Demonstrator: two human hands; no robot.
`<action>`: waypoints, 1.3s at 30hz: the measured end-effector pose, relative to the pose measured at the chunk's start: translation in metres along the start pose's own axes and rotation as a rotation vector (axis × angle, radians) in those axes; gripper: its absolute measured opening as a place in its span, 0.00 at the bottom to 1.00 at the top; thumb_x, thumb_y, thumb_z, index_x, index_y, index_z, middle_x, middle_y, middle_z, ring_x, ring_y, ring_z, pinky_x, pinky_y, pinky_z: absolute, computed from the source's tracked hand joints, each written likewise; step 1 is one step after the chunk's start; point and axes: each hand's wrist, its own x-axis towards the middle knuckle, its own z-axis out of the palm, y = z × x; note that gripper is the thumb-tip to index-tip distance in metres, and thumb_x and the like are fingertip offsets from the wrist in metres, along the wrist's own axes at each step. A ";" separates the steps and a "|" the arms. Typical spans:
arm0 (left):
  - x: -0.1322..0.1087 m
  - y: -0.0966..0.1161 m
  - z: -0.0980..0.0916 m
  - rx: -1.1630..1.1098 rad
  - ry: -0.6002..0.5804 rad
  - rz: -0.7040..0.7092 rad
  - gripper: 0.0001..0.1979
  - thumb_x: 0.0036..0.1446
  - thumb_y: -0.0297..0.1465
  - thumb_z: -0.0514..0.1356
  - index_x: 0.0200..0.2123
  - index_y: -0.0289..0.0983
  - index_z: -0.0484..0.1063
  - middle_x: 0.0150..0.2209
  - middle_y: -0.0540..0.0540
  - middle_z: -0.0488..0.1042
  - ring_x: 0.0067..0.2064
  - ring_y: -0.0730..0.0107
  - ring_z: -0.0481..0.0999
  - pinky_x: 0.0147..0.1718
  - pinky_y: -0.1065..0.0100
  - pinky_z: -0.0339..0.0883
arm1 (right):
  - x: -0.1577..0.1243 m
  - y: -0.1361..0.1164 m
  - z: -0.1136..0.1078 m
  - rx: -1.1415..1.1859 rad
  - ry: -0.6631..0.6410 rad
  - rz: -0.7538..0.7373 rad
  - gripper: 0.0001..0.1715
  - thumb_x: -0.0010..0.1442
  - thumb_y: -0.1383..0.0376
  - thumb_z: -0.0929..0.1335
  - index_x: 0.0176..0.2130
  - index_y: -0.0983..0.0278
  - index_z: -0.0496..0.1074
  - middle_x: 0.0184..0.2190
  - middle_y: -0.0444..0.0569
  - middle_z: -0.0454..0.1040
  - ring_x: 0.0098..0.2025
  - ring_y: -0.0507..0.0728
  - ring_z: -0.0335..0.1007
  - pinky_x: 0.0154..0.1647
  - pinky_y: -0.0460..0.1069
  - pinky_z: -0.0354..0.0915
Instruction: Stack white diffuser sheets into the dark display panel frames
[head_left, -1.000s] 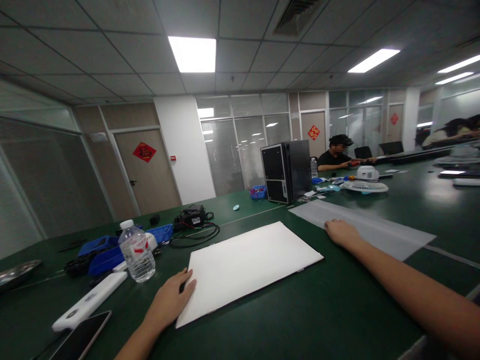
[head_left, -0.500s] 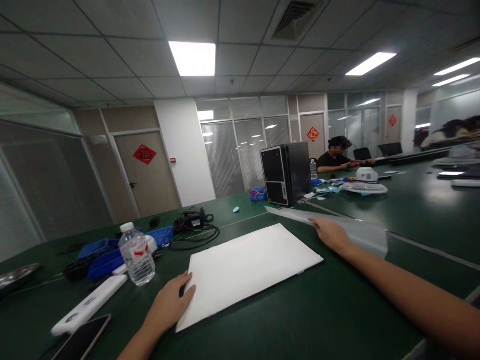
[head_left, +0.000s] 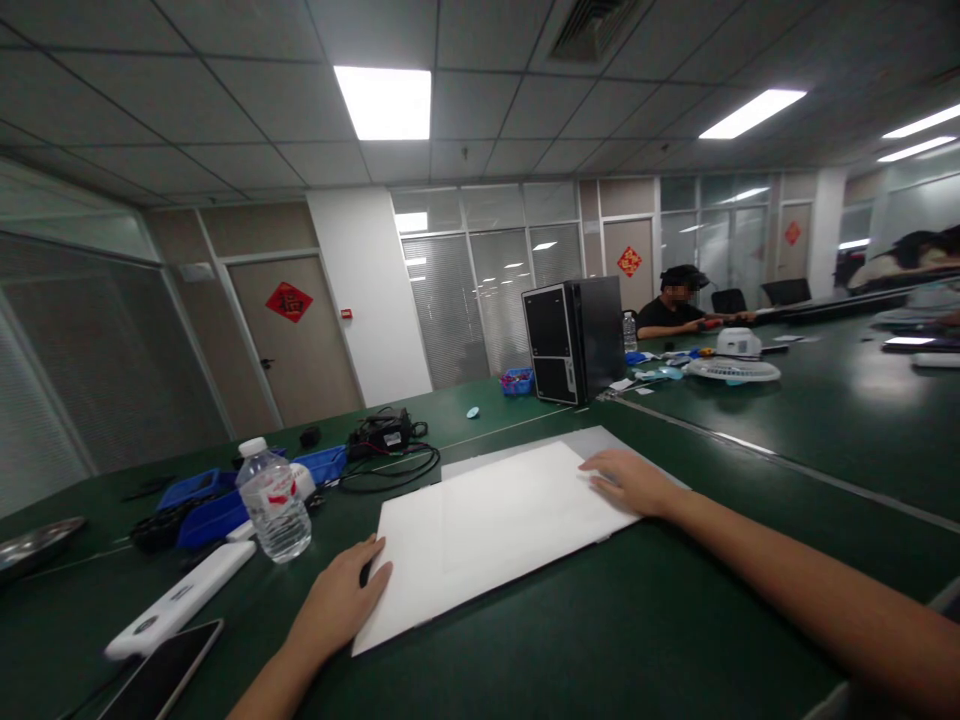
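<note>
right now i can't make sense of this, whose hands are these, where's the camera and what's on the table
There is no machine: a person works barehanded, seen from a camera worn on their head. The left hand is at the left edge of a white panel, thumb on top. The right hand is on a translucent sheet that overlaps the panel and sticks out past its far edge. On the green table are also a water bottle, a phone, blue trays and a computer tower.

One white panel (head_left: 412, 565), one translucent sheet (head_left: 534, 492), two bottles (head_left: 274, 505).
</note>
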 end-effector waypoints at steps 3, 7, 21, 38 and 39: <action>-0.001 0.001 -0.001 -0.006 0.001 0.001 0.33 0.59 0.47 0.52 0.61 0.33 0.70 0.64 0.39 0.68 0.65 0.51 0.67 0.65 0.52 0.55 | -0.002 0.022 -0.004 -0.047 0.035 0.136 0.25 0.64 0.51 0.62 0.51 0.60 0.77 0.52 0.57 0.75 0.55 0.67 0.69 0.60 0.63 0.59; -0.002 0.000 -0.002 -0.020 0.004 0.002 0.33 0.60 0.48 0.51 0.60 0.33 0.71 0.64 0.39 0.69 0.65 0.51 0.67 0.65 0.52 0.56 | -0.005 0.027 -0.005 -0.045 0.011 0.167 0.25 0.63 0.50 0.62 0.50 0.59 0.77 0.51 0.54 0.77 0.54 0.65 0.70 0.59 0.59 0.61; 0.000 0.001 -0.001 -0.040 0.008 -0.007 0.34 0.58 0.50 0.52 0.60 0.34 0.71 0.64 0.40 0.69 0.65 0.51 0.67 0.64 0.51 0.57 | -0.001 -0.031 0.002 0.061 -0.179 -0.135 0.30 0.65 0.43 0.61 0.57 0.54 0.73 0.60 0.49 0.71 0.60 0.64 0.64 0.62 0.61 0.57; 0.003 -0.004 0.001 -0.067 0.030 -0.020 0.33 0.58 0.48 0.53 0.59 0.32 0.72 0.62 0.39 0.70 0.64 0.53 0.69 0.64 0.55 0.58 | -0.006 -0.039 -0.008 0.030 -0.192 -0.208 0.31 0.63 0.44 0.64 0.59 0.54 0.72 0.61 0.51 0.70 0.61 0.65 0.64 0.64 0.62 0.55; 0.003 -0.005 0.001 -0.065 0.027 -0.019 0.34 0.58 0.48 0.53 0.59 0.31 0.72 0.63 0.39 0.70 0.64 0.53 0.69 0.64 0.55 0.58 | -0.006 -0.040 -0.009 0.028 -0.197 -0.214 0.31 0.63 0.44 0.64 0.59 0.54 0.72 0.61 0.51 0.69 0.61 0.65 0.64 0.64 0.62 0.54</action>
